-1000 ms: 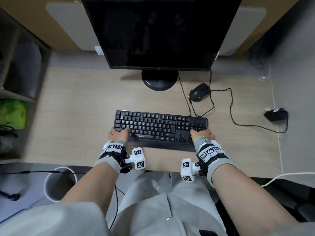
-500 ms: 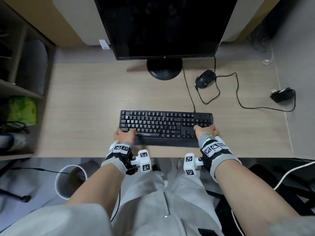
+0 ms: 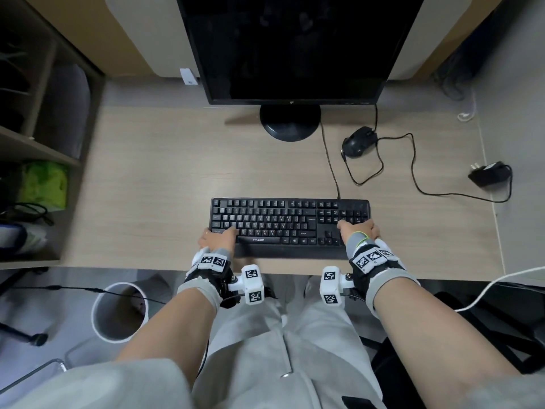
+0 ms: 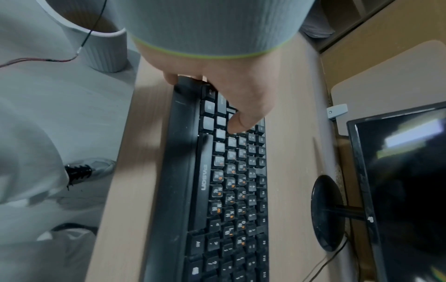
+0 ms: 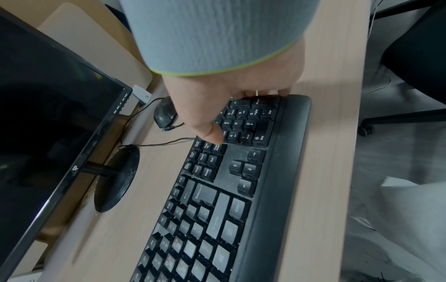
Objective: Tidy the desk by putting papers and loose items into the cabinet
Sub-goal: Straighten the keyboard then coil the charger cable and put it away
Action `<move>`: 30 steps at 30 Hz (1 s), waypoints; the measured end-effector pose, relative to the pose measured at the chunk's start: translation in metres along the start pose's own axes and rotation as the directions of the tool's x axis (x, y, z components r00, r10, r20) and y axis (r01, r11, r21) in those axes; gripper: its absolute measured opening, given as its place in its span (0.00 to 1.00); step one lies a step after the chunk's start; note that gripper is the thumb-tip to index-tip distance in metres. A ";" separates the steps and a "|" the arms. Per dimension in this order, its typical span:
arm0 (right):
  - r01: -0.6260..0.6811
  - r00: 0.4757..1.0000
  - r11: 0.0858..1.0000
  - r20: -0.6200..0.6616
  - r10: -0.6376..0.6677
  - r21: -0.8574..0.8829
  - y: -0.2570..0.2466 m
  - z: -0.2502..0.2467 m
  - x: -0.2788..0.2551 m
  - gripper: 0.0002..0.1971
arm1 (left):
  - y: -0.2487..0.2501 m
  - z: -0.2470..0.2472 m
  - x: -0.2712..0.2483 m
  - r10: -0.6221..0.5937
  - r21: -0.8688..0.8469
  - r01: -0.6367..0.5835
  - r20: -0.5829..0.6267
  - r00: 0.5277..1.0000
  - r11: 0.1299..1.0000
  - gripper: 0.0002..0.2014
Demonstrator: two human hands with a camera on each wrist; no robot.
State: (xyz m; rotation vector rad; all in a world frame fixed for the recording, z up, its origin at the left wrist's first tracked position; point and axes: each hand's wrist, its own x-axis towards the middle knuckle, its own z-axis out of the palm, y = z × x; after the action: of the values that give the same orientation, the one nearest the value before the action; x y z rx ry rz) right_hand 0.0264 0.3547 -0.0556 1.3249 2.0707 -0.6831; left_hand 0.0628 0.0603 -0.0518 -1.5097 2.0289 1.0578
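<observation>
Flat black plastic keyboard (image 3: 290, 223) on woodgrain desk (image 3: 153, 178), each end gripped by left hand (image 3: 218, 238), right hand (image 3: 357, 231).

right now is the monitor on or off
Looks off: the monitor screen is dark in all three views, showing only faint reflections.

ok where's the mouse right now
In the head view the mouse sits on the desk right of the monitor stand, beyond the keyboard's right end.
</observation>
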 end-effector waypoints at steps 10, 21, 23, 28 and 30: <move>0.037 0.999 0.999 0.026 -0.038 0.005 -0.011 -0.009 0.005 0.44 | 0.017 0.000 0.009 0.012 -0.113 -0.007 0.048 0.999 0.994 0.38; 0.041 0.997 0.999 0.062 -0.039 -0.033 -0.011 -0.015 -0.002 0.47 | 0.023 -0.003 -0.003 0.008 -0.101 -0.005 0.030 1.000 0.995 0.39; 0.033 0.998 0.999 0.061 -0.032 -0.016 -0.014 -0.017 -0.005 0.46 | 0.026 -0.001 -0.006 0.047 -0.074 -0.047 -0.012 0.999 0.996 0.38; 0.076 0.996 0.995 0.034 -0.078 0.060 -0.032 -0.038 -0.005 0.42 | 0.066 0.016 -0.025 0.224 -0.043 -0.224 -0.011 0.974 0.974 0.29; 0.110 0.994 0.990 0.008 -0.111 0.093 -0.045 -0.052 0.001 0.39 | 0.086 0.029 -0.033 0.270 -0.098 -0.261 0.091 0.958 0.960 0.20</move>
State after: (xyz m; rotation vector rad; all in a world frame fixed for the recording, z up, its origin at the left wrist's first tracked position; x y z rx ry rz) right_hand -0.0255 0.3748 -0.0149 1.2595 2.1371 -0.8427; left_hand -0.0097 0.1144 -0.0188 -1.2138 2.1799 1.3125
